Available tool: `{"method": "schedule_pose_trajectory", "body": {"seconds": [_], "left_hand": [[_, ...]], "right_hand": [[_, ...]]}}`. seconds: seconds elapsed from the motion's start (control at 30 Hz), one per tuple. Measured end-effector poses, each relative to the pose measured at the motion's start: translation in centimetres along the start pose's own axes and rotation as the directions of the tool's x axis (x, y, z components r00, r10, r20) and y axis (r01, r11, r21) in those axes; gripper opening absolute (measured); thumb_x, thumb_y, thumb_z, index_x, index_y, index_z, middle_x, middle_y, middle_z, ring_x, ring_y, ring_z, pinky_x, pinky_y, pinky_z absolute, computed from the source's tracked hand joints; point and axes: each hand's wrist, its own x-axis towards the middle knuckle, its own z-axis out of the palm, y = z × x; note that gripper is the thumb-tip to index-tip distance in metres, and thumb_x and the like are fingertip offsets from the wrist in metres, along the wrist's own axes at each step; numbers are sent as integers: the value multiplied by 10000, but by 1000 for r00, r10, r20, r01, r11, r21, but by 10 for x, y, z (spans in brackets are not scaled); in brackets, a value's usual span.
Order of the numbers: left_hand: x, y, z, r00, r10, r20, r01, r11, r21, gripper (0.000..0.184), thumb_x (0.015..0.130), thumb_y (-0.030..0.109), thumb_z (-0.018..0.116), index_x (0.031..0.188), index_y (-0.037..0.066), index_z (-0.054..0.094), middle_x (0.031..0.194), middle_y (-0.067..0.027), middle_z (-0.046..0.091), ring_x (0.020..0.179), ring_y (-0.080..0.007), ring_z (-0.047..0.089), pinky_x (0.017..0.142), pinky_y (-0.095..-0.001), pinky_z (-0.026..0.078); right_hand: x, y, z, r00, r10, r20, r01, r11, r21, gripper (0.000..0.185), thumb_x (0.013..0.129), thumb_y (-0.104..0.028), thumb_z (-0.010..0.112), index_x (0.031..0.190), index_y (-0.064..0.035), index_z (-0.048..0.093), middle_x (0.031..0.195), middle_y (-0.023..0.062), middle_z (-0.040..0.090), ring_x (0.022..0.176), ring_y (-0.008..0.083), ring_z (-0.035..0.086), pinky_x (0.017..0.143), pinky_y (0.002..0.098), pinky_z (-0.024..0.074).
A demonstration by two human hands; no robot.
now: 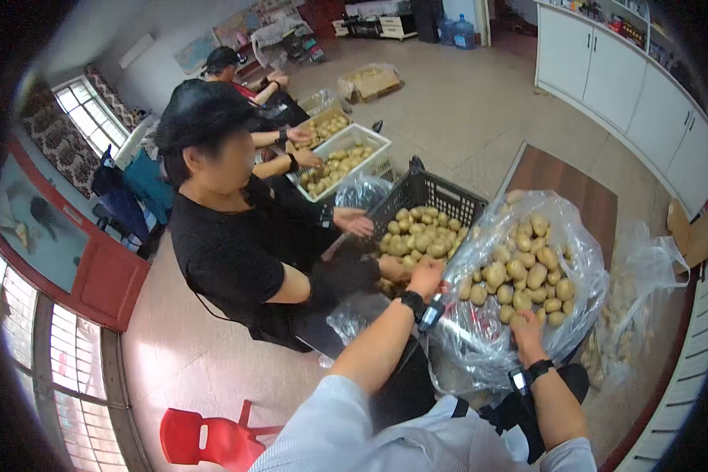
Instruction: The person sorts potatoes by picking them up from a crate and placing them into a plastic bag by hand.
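A clear plastic bag (586, 295) lies wide open in front of me, with a heap of potatoes (536, 275) in it. My right hand (529, 334) is at the heap's near edge, its fingers closed round a potato (518, 320). Between the bag and a black crate (480, 206) is my left hand (426, 277), its fingers curled; what they hold, if anything, is hidden. More potatoes (421, 230) fill the black crate. A co-worker's hand (392, 269) reaches into that crate close to my left hand, and another hand (354, 221) is held open at its far-left corner.
Co-workers sit to the left, by a white crate (376, 167) of potatoes. Further back stands a cardboard box (370, 82). A red chair (212, 440) is at the lower left. White cabinets (606, 79) line the right side, and plastic bags (633, 299) lie beside me.
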Motion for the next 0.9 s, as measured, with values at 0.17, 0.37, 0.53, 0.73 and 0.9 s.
{"method": "schedule_pose_trajectory", "body": {"seconds": [0.17, 0.37, 0.53, 0.73, 0.9], "left_hand": [[-11, 2, 9, 997, 3, 80, -6, 999, 35, 223, 926, 210, 527, 1020, 9, 544, 863, -74, 577, 669, -204, 643, 482, -319, 551], [-36, -2, 18, 999, 13, 43, -14, 1000, 20, 193, 909, 219, 543, 997, 48, 546, 837, -61, 566, 656, -187, 634, 467, -293, 529], [-63, -4, 30, 999, 37, 20, -37, 999, -24, 202, 893, 215, 552, 1019, 57, 557, 839, -71, 578, 625, -184, 620, 487, -301, 535], [-92, -6, 42, 990, 125, -59, -126, 992, -23, 239, 886, 227, 565, 1047, 51, 557, 861, -75, 587, 631, -203, 624, 516, -333, 550], [-106, -12, 65, 989, 149, -22, -149, 989, 23, 248, 889, 228, 570, 1057, 50, 527, 872, -82, 569, 654, -221, 628, 528, -354, 551]], "right_hand": [[24, 11, 13, 994, -107, 12, 105, 986, 133, 378, 788, -64, 615, 1159, -57, 544, 763, 12, 565, 587, 102, 510, 502, 249, 404], [30, -28, 22, 983, -122, 138, 97, 980, 174, 393, 767, 7, 592, 1153, -52, 554, 827, 38, 570, 642, 114, 532, 517, 250, 408], [20, -27, 15, 954, -248, 169, 215, 958, 192, 358, 761, 25, 588, 1110, -56, 574, 795, 36, 565, 643, 113, 534, 503, 256, 400], [-30, -55, -17, 948, -71, 310, -22, 957, 288, 380, 779, 1, 601, 1151, -52, 548, 826, 44, 566, 644, 124, 533, 527, 268, 421], [-53, -61, -37, 970, -91, 224, 25, 959, 281, 441, 805, -53, 612, 1230, -30, 494, 803, 43, 561, 646, 114, 537, 525, 279, 439]]}}
